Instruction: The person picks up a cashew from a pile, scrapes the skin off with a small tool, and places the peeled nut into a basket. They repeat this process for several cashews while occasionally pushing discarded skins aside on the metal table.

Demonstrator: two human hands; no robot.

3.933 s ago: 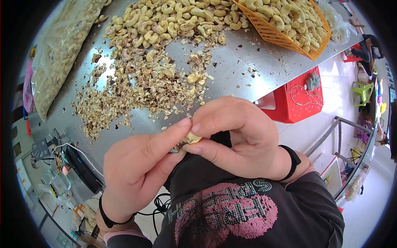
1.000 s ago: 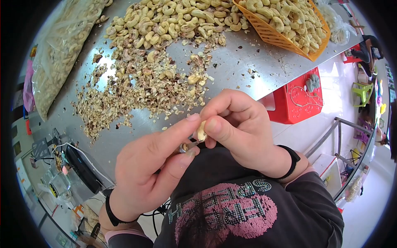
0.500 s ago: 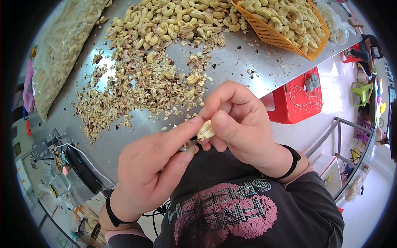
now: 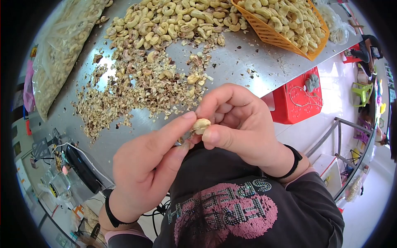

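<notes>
A pale cashew nut point(image 4: 201, 126) is pinched between the thumb and fingers of my right hand point(image 4: 244, 124), above the near edge of the table. My left hand point(image 4: 149, 161) is closed on a small metal knife point(image 4: 180, 142); only a sliver of it shows between thumb and forefinger, and its tip is hidden near the nut. The left fingertips are close against the nut's left side. Beyond both hands, peeled skin scraps point(image 4: 128, 95) are spread over the metal table point(image 4: 235, 66), with a heap of cashews point(image 4: 165, 20) behind them.
An orange basket point(image 4: 269, 31) full of cashews stands at the back right. On the left lies a big clear bag point(image 4: 62, 53) of nuts. A red stool point(image 4: 295, 103) is right of the table, and a black device point(image 4: 82, 167) sits at lower left.
Both hands have shifted slightly left. The cashew has turned between my right fingers, and less of the knife shows now.
</notes>
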